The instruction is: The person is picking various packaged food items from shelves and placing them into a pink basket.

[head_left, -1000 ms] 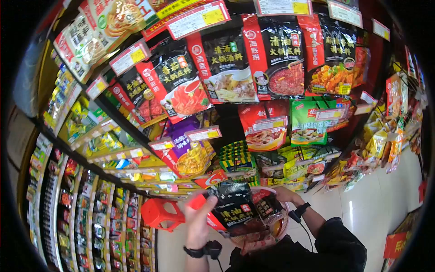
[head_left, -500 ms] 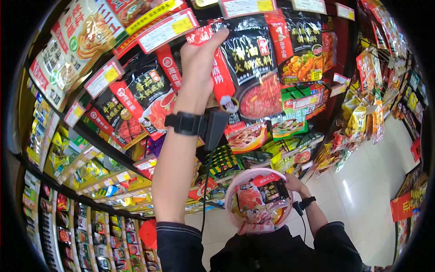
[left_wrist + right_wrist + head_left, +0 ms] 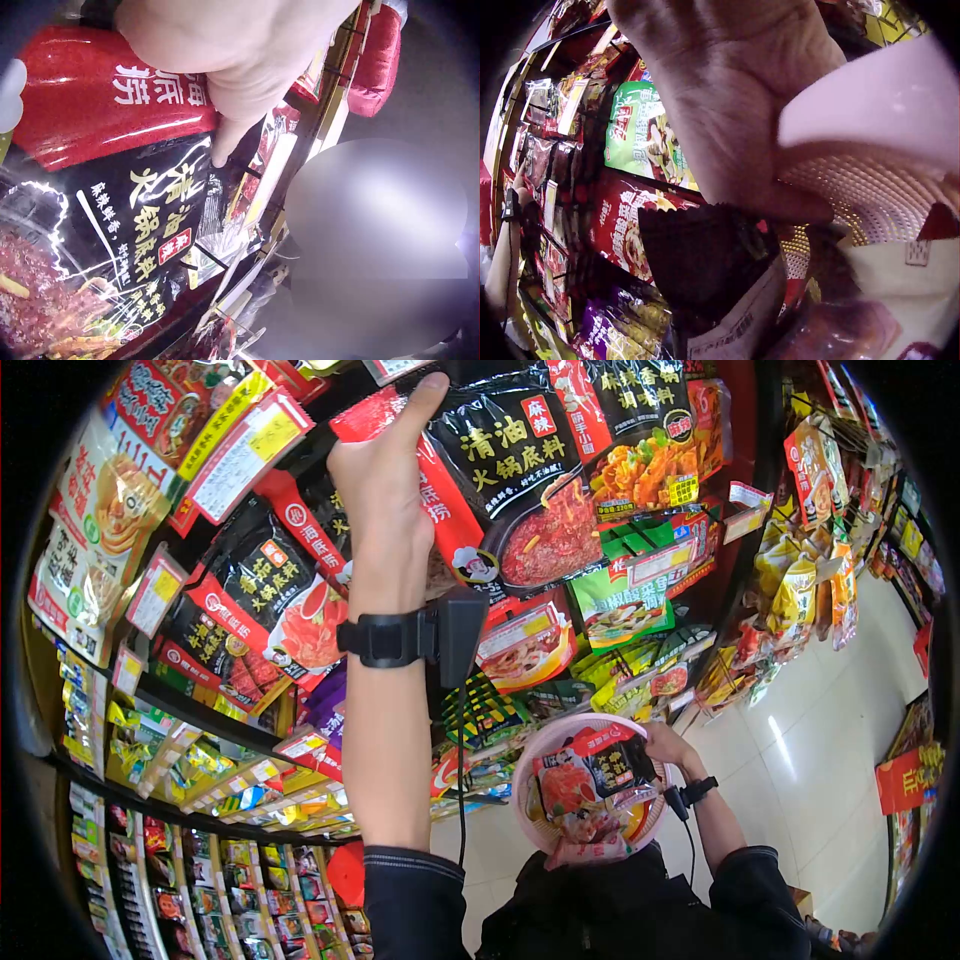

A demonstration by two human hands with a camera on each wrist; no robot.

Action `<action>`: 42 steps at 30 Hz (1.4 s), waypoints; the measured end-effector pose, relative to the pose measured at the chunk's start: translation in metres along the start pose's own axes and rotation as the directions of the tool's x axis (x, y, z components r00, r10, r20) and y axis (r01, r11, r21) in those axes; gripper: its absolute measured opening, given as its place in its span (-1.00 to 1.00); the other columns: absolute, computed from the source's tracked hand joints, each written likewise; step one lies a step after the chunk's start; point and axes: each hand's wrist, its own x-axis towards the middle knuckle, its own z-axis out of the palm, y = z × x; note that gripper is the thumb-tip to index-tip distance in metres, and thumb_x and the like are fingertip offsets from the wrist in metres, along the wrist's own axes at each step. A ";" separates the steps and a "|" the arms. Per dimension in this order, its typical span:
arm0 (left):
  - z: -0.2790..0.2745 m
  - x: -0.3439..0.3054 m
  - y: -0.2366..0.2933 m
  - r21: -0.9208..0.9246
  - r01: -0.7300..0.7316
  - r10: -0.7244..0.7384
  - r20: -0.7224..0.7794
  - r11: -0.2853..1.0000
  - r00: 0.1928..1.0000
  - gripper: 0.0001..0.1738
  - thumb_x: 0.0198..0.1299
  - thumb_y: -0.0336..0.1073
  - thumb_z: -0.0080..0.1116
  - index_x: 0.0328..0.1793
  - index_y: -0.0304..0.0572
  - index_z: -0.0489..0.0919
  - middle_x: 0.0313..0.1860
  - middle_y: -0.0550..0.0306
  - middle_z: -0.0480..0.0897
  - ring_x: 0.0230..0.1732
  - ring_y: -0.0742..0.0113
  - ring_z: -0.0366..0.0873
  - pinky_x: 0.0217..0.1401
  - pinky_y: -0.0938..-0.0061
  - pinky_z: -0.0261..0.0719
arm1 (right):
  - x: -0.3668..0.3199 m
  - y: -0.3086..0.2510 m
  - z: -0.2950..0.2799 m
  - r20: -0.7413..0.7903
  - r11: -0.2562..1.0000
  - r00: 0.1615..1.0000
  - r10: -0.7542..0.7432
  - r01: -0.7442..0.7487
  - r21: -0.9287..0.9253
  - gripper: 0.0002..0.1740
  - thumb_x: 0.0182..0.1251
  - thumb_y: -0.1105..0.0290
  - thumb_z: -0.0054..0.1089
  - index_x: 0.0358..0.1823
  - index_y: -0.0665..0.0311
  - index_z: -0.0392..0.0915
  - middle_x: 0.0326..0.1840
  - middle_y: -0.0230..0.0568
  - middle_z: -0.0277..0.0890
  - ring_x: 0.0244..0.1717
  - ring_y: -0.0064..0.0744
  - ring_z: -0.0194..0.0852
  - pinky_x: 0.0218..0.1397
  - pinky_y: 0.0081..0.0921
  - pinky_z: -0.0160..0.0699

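Note:
My left hand (image 3: 385, 495) pinches a black-and-red hot pot base packet (image 3: 545, 525), thumb over its red upper corner, up at the hanging row of similar packets. The left wrist view has that packet (image 3: 97, 142) close up with its gold lettering; the hand (image 3: 240, 56) covers part of its red band. Low down in front of the body, my right hand (image 3: 672, 745) grips the rim of a round pink basket (image 3: 522, 785). A black-and-red packet (image 3: 590, 772) and other bagged goods lie in the basket. In the right wrist view the thumb reaches inside the perforated basket wall (image 3: 877, 180).
Hanging seasoning packets (image 3: 265, 600) and price tags (image 3: 250, 450) fill the shelf ahead. A green packet (image 3: 622, 605) hangs below the held one. More stocked shelves (image 3: 200, 880) stand lower left, with a red stool (image 3: 347, 875) beside them. Tiled aisle floor (image 3: 820, 740) runs along the right.
My left hand has carried the hot pot base packet from over the basket up to the hanging row. The right hand has kept hold of the basket, and the head view has shifted.

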 end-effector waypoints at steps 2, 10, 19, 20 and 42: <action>0.003 -0.003 0.004 0.065 0.087 -0.080 -0.091 0.994 0.993 -0.61 0.14 -0.47 0.50 0.10 -0.40 0.67 -0.04 0.01 0.78 -0.16 0.27 0.78 -0.09 0.37 0.78 | -0.008 0.006 0.006 -0.012 0.997 0.999 -0.045 0.045 0.062 -0.49 0.02 0.60 0.11 0.09 0.27 0.65 -0.15 0.17 0.71 -0.12 0.07 0.73 -0.02 -0.18 0.64; 0.005 0.026 0.000 0.076 -0.057 0.061 -0.051 0.995 0.997 -0.61 0.20 -0.43 0.43 0.16 -0.30 0.68 0.04 0.05 0.77 -0.03 0.25 0.77 0.06 0.38 0.73 | -0.012 0.020 0.005 0.078 0.979 0.994 0.070 -0.084 0.187 -0.54 0.05 0.60 0.17 0.06 0.32 0.66 -0.13 0.16 0.73 -0.09 -0.05 0.75 0.07 -0.26 0.64; 0.006 0.021 0.007 0.292 -0.157 0.173 -0.028 0.943 0.985 -0.54 0.15 -0.42 0.51 0.19 -0.29 0.68 0.07 0.12 0.75 0.04 0.37 0.71 0.14 0.42 0.62 | -0.010 0.036 0.000 0.011 0.983 1.000 -0.006 0.004 0.182 -0.54 0.03 0.61 0.18 0.05 0.35 0.67 -0.14 0.12 0.75 -0.07 -0.13 0.76 0.09 -0.29 0.63; 0.007 0.020 0.006 0.266 -0.148 0.160 -0.026 0.953 0.987 -0.50 0.10 -0.40 0.56 0.19 -0.29 0.68 0.05 0.13 0.76 0.05 0.41 0.69 0.17 0.44 0.58 | -0.010 0.035 0.000 0.026 0.986 0.999 0.020 -0.024 0.165 -0.54 0.03 0.62 0.17 0.04 0.35 0.67 -0.13 0.12 0.75 -0.07 -0.13 0.75 0.09 -0.29 0.63; 0.020 0.023 -0.036 0.613 -0.307 0.484 -0.143 0.728 0.863 -0.74 0.20 -0.40 0.42 -0.02 -0.36 0.69 -0.07 0.10 0.74 0.04 0.34 0.63 0.26 0.41 0.47 | -0.004 0.059 0.001 0.014 0.989 0.999 0.048 -0.049 0.140 -0.53 0.03 0.66 0.07 0.03 0.35 0.67 -0.20 0.17 0.72 -0.17 -0.10 0.73 -0.03 -0.26 0.62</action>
